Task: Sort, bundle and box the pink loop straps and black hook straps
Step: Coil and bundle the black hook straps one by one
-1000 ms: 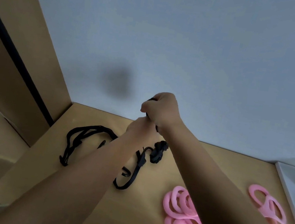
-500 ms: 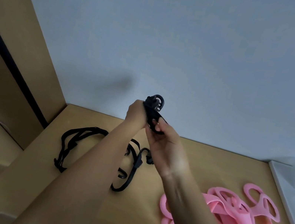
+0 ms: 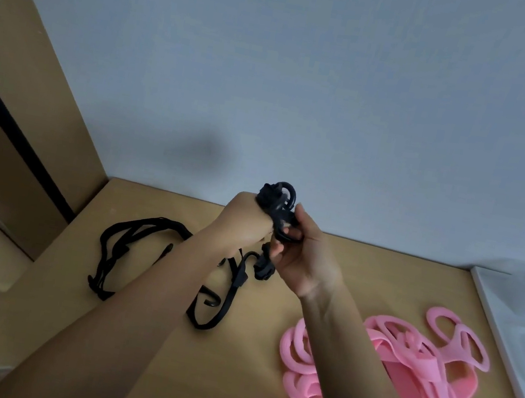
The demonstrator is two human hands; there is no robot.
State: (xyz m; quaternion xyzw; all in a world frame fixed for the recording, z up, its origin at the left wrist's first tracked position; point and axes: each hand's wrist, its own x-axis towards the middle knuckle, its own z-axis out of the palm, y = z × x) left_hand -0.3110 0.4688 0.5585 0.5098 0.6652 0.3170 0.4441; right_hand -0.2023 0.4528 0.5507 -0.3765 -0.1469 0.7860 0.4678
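A pale grey wall (image 3: 308, 85) fills the upper half of the view. Below it lies the tan worktop (image 3: 243, 369), its far edge meeting the wall. A tall cardboard panel (image 3: 12, 87) with a dark stripe stands at the left, leaning across that corner. At the right edge sits a white tray (image 3: 507, 344), only partly in view and blurred; what it holds cannot be told.

The pink straps (image 3: 399, 367) lie in a loose, tangled heap on the right part of the worktop, just beside the tray, with one looped end reaching out toward it. The right forearm crosses over the heap's left side.

The black straps (image 3: 128, 246) lie on the left part of the worktop, well apart from the pink ones. Their long loops trail out to the left, and the left forearm covers the middle.

Both hands are raised above the worktop, close together, in front of the wall's foot. The left hand (image 3: 243, 223) is a closed fist round a bundle (image 3: 277, 197) of black strap ends — curved hooks stick up out of the top of it. The right hand (image 3: 307, 255), palm toward the camera, has its fingers curled round a black hook just below the bundle, touching the left hand's knuckles. Another hook (image 3: 264, 267) hangs beneath the two hands — probably joined to the straps on the worktop, though the join is hidden.
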